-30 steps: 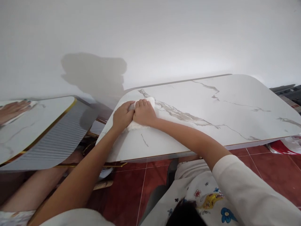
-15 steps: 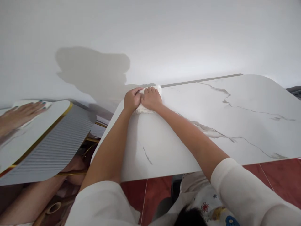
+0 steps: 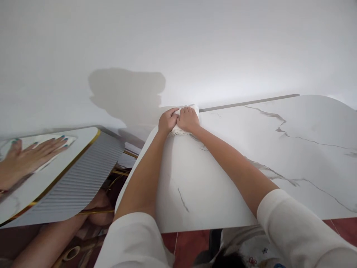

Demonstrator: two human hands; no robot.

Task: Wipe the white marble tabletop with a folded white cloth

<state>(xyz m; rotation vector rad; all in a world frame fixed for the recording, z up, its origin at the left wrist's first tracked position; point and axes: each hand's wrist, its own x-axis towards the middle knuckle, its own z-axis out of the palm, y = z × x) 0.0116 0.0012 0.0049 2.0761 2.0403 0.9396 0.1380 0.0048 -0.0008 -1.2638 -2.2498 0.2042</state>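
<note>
Both my hands press a folded white cloth (image 3: 181,130) against a white tabletop (image 3: 206,193) with grey marble veins, close to its far edge by the wall. My left hand (image 3: 167,121) has its fingers curled over the cloth's left side. Right beside it, almost touching, my right hand (image 3: 188,118) bears down on the cloth with bent fingers. Much of the cloth is hidden under the hands; its frayed near edge shows below them.
A co-worker's hand (image 3: 36,158) lies spread on a white cloth on a second table (image 3: 83,137) at left, which has gold trim and a ribbed grey side. The wall (image 3: 223,48) rises behind both tables. A person's leg (image 3: 55,238) is below left.
The view has shifted, so everything sits further right and lower. My hands stay at about the same spot by the far edge. The co-worker's fingers show more spread.
</note>
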